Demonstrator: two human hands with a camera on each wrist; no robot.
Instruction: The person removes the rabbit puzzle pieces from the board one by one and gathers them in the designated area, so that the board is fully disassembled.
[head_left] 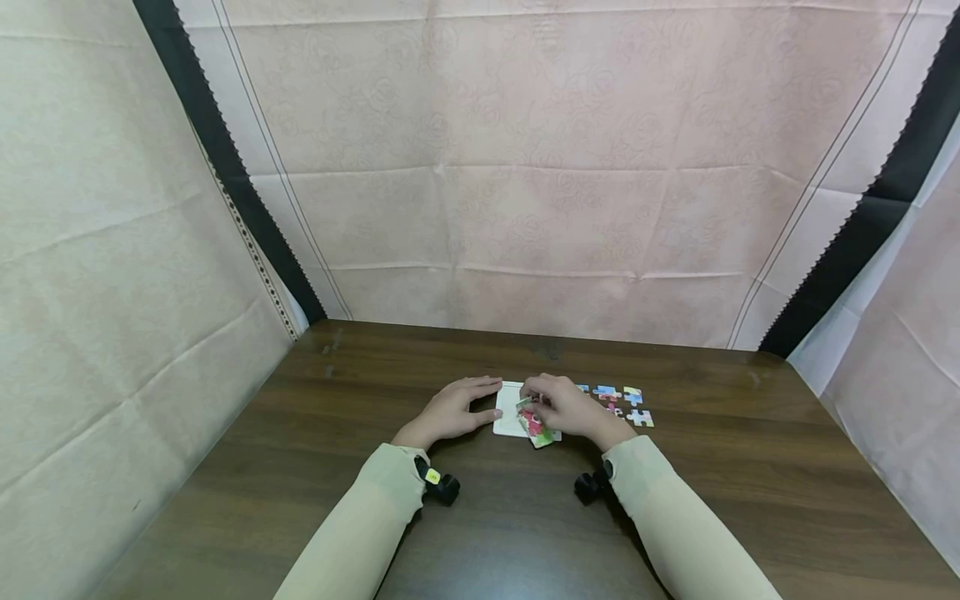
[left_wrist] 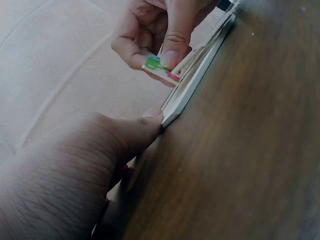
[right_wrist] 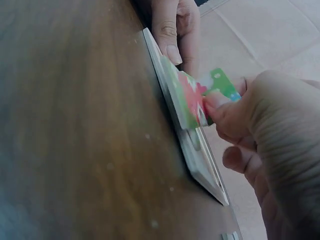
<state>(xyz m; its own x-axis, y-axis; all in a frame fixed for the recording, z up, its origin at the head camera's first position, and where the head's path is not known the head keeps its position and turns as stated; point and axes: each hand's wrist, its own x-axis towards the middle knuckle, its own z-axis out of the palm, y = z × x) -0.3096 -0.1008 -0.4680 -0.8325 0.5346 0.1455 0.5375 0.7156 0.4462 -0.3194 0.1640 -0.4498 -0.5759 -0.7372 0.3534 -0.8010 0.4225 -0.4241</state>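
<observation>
A white puzzle tray [head_left: 508, 408] lies on the brown table in the head view. My left hand [head_left: 452, 410] rests along its left side, fingers stretched out, and the thumb touches the edge in the left wrist view. Over the tray's right part, my right hand [head_left: 564, 406] pinches a small puzzle piece [left_wrist: 154, 64], green with a bit of pink and blue, between thumb and fingers. Just below the fingertips is a section of puzzle [right_wrist: 185, 97] in green, red and white; it sits tilted on the tray and overhangs its near edge.
Several loose puzzle pieces [head_left: 640, 418] lie on the wooden table [head_left: 495, 517] to the right of the tray, partly behind the right hand. Pale cloth [head_left: 555, 167] hangs behind the table's far edge and at both sides.
</observation>
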